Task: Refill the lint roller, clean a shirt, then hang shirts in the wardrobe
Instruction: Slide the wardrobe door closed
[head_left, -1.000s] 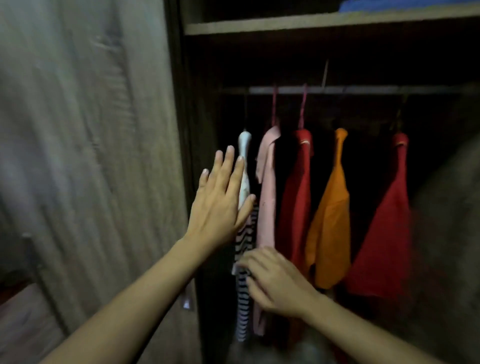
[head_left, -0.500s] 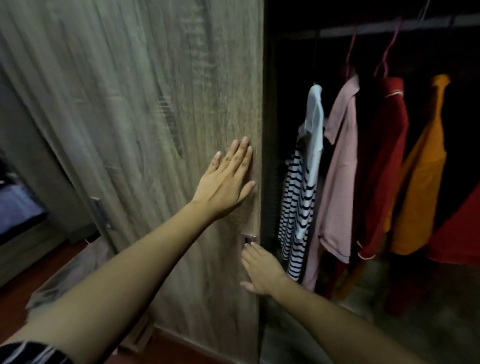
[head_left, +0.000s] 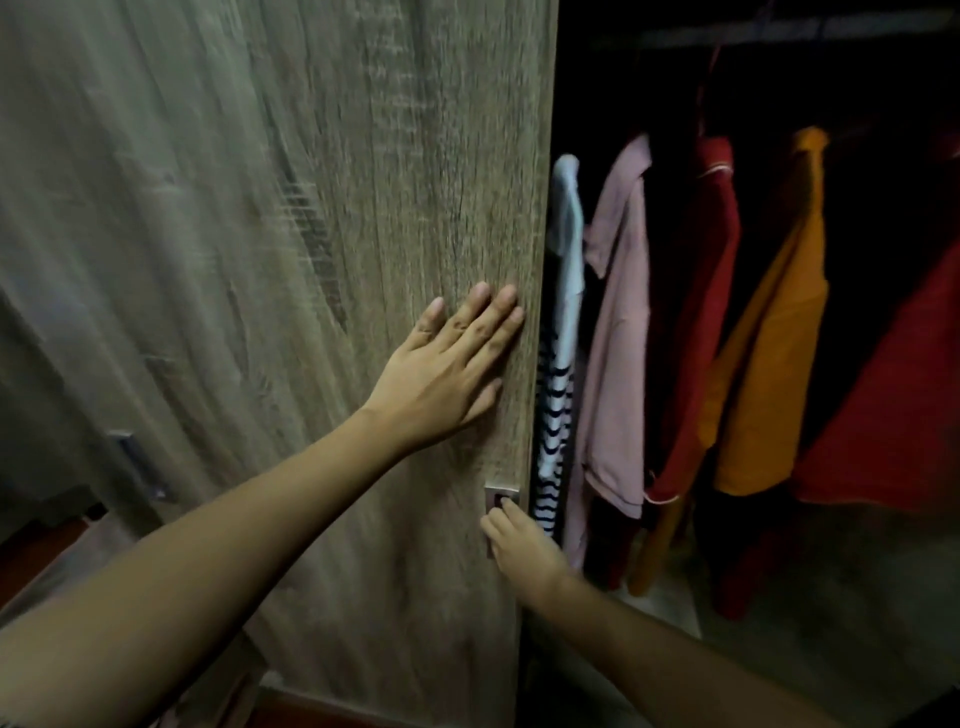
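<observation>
The wooden wardrobe door (head_left: 322, 218) fills the left and middle of the view. My left hand (head_left: 447, 374) lies flat on it near its right edge, fingers together and holding nothing. My right hand (head_left: 522, 538) is lower, curled on the metal door handle (head_left: 501, 496) at the door's edge. Inside the dark wardrobe several shirts hang from a rail (head_left: 779, 31): a black-and-white striped shirt (head_left: 558, 395) nearest the door, then a pink shirt (head_left: 618, 332), a dark red shirt (head_left: 701, 312), an orange shirt (head_left: 769, 364) and a red shirt (head_left: 893, 405).
A second door with a metal handle (head_left: 137, 462) stands further left. A strip of reddish floor (head_left: 36, 540) shows at the bottom left. The wardrobe's pale floor (head_left: 810, 613) lies under the shirts.
The door has swung further right across the opening, now partly covering the striped shirt. My left hand went from the clothes to the door face; my right hand rose onto the handle.
</observation>
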